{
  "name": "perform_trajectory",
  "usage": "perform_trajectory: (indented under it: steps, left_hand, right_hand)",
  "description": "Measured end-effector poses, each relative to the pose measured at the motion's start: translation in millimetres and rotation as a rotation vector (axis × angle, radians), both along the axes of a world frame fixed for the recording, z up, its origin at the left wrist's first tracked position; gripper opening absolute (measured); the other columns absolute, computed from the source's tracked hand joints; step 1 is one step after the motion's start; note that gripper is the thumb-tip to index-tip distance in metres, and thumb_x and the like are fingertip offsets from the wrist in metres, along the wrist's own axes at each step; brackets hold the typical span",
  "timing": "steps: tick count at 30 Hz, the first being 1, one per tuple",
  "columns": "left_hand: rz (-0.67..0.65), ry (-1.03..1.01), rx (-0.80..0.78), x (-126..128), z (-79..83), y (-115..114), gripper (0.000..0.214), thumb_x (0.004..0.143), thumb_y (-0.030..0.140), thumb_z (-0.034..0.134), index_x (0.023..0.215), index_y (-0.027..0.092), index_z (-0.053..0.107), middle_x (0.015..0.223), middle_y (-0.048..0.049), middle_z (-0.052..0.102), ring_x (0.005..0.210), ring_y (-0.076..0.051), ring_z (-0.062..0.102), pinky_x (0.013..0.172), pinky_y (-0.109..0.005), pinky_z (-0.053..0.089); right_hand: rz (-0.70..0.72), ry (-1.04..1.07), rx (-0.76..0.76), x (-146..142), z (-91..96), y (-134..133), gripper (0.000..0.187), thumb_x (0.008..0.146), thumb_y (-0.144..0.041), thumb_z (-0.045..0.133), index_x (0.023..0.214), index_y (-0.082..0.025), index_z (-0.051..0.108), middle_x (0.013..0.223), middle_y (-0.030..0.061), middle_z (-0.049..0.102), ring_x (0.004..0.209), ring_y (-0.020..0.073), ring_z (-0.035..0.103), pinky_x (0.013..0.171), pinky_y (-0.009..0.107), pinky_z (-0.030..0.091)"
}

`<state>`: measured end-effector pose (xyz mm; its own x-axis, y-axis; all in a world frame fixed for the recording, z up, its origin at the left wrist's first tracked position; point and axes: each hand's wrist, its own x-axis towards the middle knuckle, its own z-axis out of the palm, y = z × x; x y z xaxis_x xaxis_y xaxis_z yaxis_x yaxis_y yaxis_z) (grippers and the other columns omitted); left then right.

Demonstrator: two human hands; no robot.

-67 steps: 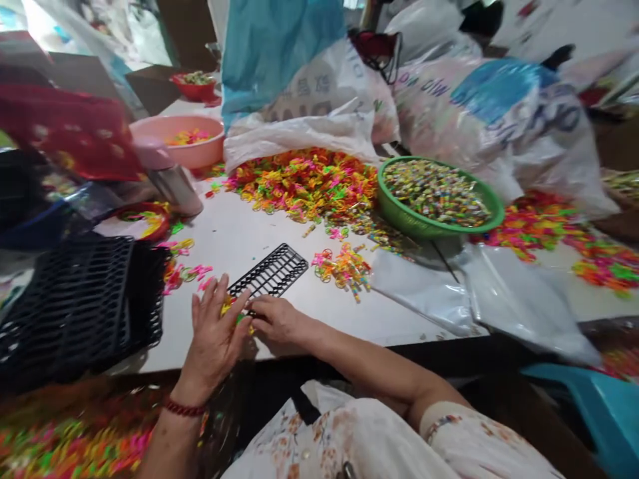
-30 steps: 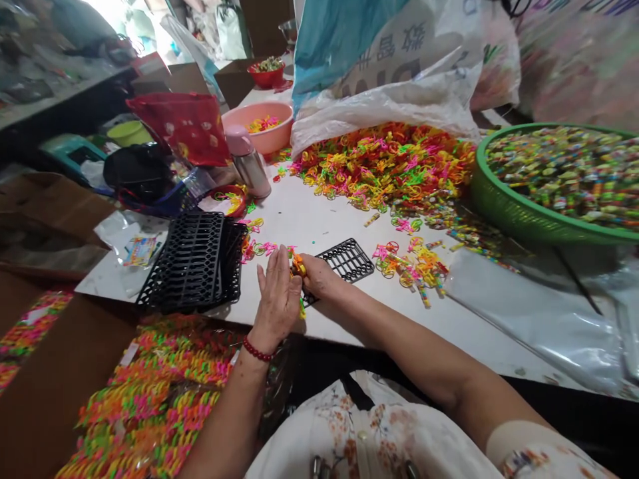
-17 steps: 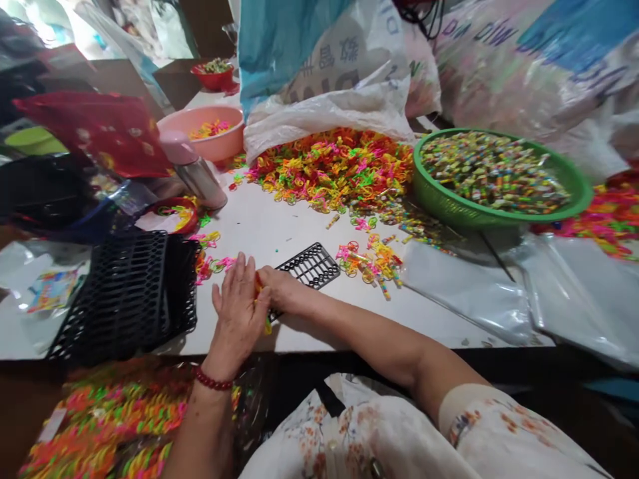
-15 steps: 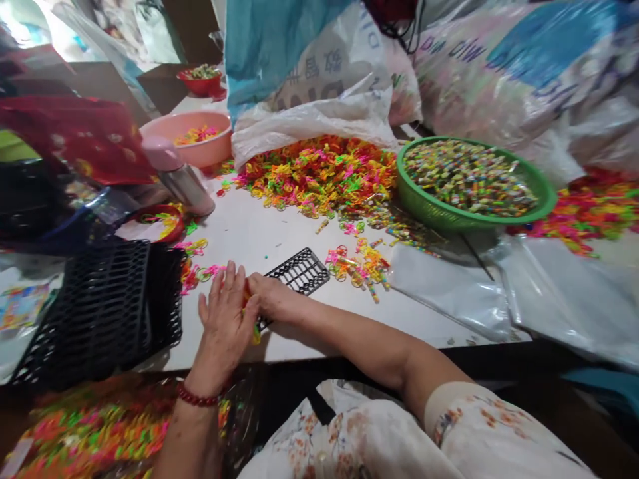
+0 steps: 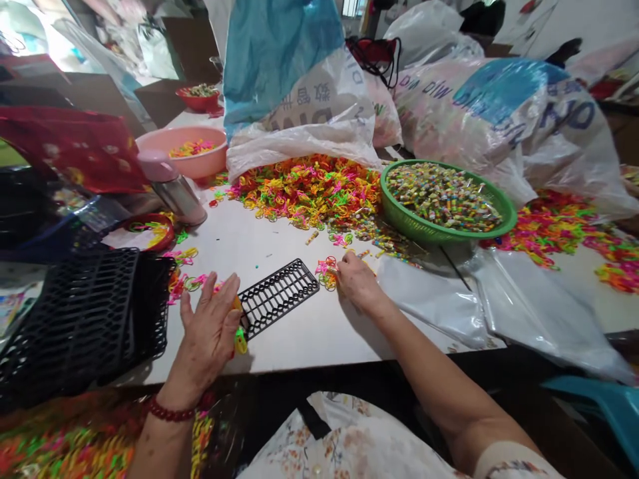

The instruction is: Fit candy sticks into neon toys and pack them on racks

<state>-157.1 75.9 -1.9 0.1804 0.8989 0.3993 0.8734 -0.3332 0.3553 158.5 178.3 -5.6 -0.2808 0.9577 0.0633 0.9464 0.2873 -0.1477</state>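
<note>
A black plastic grid frame (image 5: 279,297) lies slanted on the white table. My left hand (image 5: 210,332) is at its left end, fingers stretched out. Small yellow and green plastic pieces (image 5: 240,340) poke out beside that palm, at the frame's end; the palm hides part of them. My right hand (image 5: 357,283) is past the frame's right end, its fingertips pinched together at a small pile of colourful plastic pieces (image 5: 327,271). What those fingertips hold is hidden.
Behind stand a large heap of bright plastic pieces (image 5: 309,189) and a green basket (image 5: 449,233) of small striped sticks. Black grid frames (image 5: 70,313) are stacked at left, near a thermos (image 5: 182,196). Clear plastic bags (image 5: 434,299) lie at right.
My right hand has moved from beside my left hand, over the frame's left end, rightwards to the small pile. More of the frame shows now. The camera view has shifted slightly.
</note>
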Motion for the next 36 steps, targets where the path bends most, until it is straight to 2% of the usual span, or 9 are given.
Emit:
perform_trajectory:
  steps: [6, 9, 13, 15, 19, 24, 29, 32, 36]
  left_hand:
    - [-0.076, -0.01, -0.042, 2.6, -1.6, -0.4, 0.051, 0.1, 0.032, 0.027, 0.151, 0.023, 0.023, 0.142, -0.0092, 0.051, 0.14, -0.021, 0.035, 0.119, -0.055, -0.001]
    - [-0.059, -0.084, -0.093, 4.4, 2.1, -1.4, 0.052, 0.101, 0.035, 0.02, 0.151, 0.02, 0.022, 0.141, -0.0108, 0.052, 0.139, -0.018, 0.038, 0.119, -0.054, -0.002]
    - [-0.037, -0.145, -0.147, 6.9, 7.0, -2.1, 0.054, 0.101, 0.04, 0.017, 0.151, 0.019, 0.021, 0.143, -0.0112, 0.05, 0.14, -0.017, 0.036, 0.119, -0.051, -0.001]
    - [-0.032, -0.154, -0.15, 7.8, 7.6, -2.9, 0.055, 0.101, 0.041, 0.017, 0.151, 0.019, 0.022, 0.144, -0.0112, 0.048, 0.142, -0.017, 0.032, 0.12, -0.05, -0.001]
    - [-0.028, -0.176, -0.154, 8.3, 6.4, -4.3, 0.055, 0.101, 0.042, 0.017, 0.151, 0.02, 0.023, 0.145, -0.0103, 0.047, 0.143, -0.017, 0.028, 0.12, -0.048, 0.001]
    - [-0.027, -0.234, -0.163, 8.5, 4.9, -4.8, 0.055, 0.101, 0.043, 0.016, 0.151, 0.021, 0.021, 0.144, -0.0102, 0.048, 0.14, -0.017, 0.035, 0.119, -0.048, 0.004]
    - [-0.021, -0.247, -0.168, 9.8, 3.0, -5.3, 0.056, 0.1, 0.044, 0.015, 0.151, 0.022, 0.019, 0.146, -0.011, 0.046, 0.138, -0.017, 0.038, 0.119, -0.05, 0.002]
    - [-0.019, -0.241, -0.179, 9.7, 2.7, -5.1, 0.056, 0.1, 0.045, 0.015, 0.151, 0.022, 0.02, 0.148, -0.0112, 0.044, 0.141, -0.018, 0.033, 0.119, -0.05, 0.002]
    - [-0.045, -0.261, -0.144, 7.0, 3.9, -7.5, 0.056, 0.1, 0.046, 0.012, 0.152, 0.025, 0.019, 0.151, -0.0091, 0.04, 0.145, -0.018, 0.025, 0.119, -0.05, -0.001]
  right_hand:
    - [-0.034, 0.039, 0.034, -9.5, 5.4, -2.3, 0.018, 0.091, -0.012, 0.046, 0.089, -0.013, 0.064, 0.096, 0.0144, 0.062, 0.083, 0.0206, 0.057, 0.074, 0.029, 0.041]
    - [0.013, 0.449, -0.004, -39.2, 0.0, -16.8, 0.017, 0.094, -0.022, 0.044, 0.102, -0.015, 0.059, 0.092, 0.0093, 0.065, 0.081, 0.0195, 0.059, 0.073, 0.029, 0.042]
    - [0.157, 0.939, -0.385, -93.2, -19.2, -48.4, 0.015, 0.09, -0.032, 0.052, 0.094, -0.019, 0.057, 0.075, -0.0008, 0.063, 0.065, 0.0139, 0.058, 0.062, 0.024, 0.042]
    - [0.199, 0.944, -0.426, -113.3, -26.6, -60.2, 0.011, 0.089, -0.027, 0.05, 0.086, -0.019, 0.057, 0.072, -0.0012, 0.062, 0.065, 0.0135, 0.056, 0.063, 0.025, 0.042]
    - [0.248, 0.744, -0.254, -126.1, -28.1, -65.2, 0.01, 0.089, -0.019, 0.048, 0.089, -0.018, 0.058, 0.083, 0.003, 0.064, 0.075, 0.0153, 0.056, 0.072, 0.027, 0.041]
    - [0.29, 0.609, -0.247, -132.1, -16.3, -63.9, 0.014, 0.094, -0.032, 0.051, 0.092, -0.019, 0.057, 0.084, 0.0036, 0.066, 0.075, 0.0158, 0.058, 0.069, 0.026, 0.039]
    - [0.23, 0.439, -0.248, -152.7, -12.7, -62.3, 0.029, 0.088, -0.039, 0.061, 0.104, -0.017, 0.053, 0.09, 0.0083, 0.066, 0.076, 0.0202, 0.06, 0.066, 0.028, 0.039]
    - [0.2, 0.502, -0.28, -158.6, -16.4, -59.5, 0.032, 0.086, -0.031, 0.06, 0.112, -0.016, 0.049, 0.086, 0.0068, 0.066, 0.072, 0.0198, 0.06, 0.064, 0.028, 0.038]
    - [0.086, 0.792, -0.361, -150.1, -25.2, -54.4, 0.045, 0.078, -0.021, 0.061, 0.121, -0.016, 0.047, 0.075, -0.0012, 0.063, 0.063, 0.0148, 0.056, 0.061, 0.025, 0.039]
